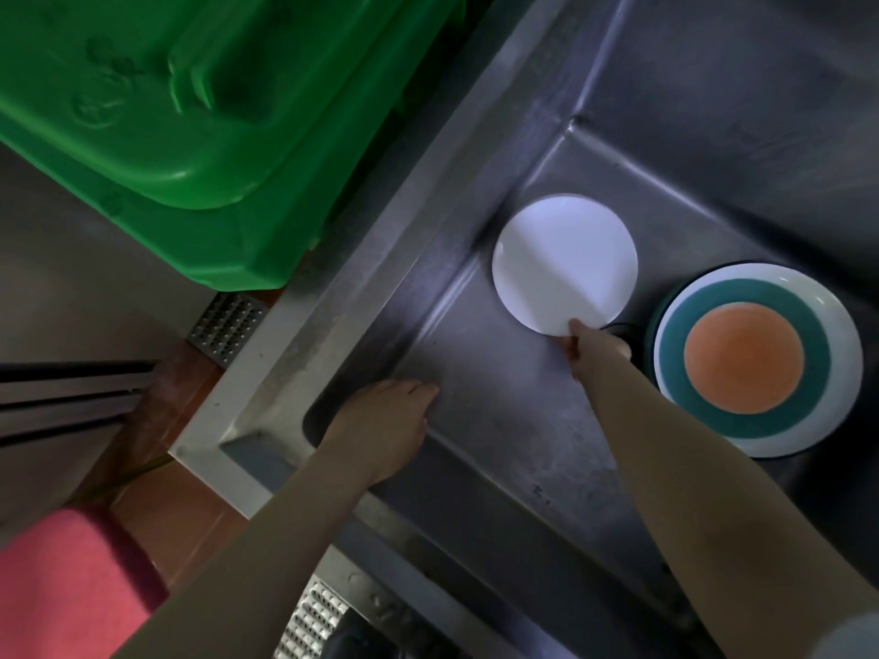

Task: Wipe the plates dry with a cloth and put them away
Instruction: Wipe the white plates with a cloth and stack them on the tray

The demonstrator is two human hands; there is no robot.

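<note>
A small white plate is in the steel sink, tilted near the sink's left wall. My right hand pinches its near rim, thumb on top. Right of it lies a stack of plates: an orange plate on a teal-banded plate with a white rim. My left hand rests flat on the sink's left wall near the front corner, fingers straight. No cloth is in view.
A big green plastic bin stands left of the sink on the floor. A metal floor grate lies beside it. The sink's pale rim runs diagonally. A pink garment shows at the lower left.
</note>
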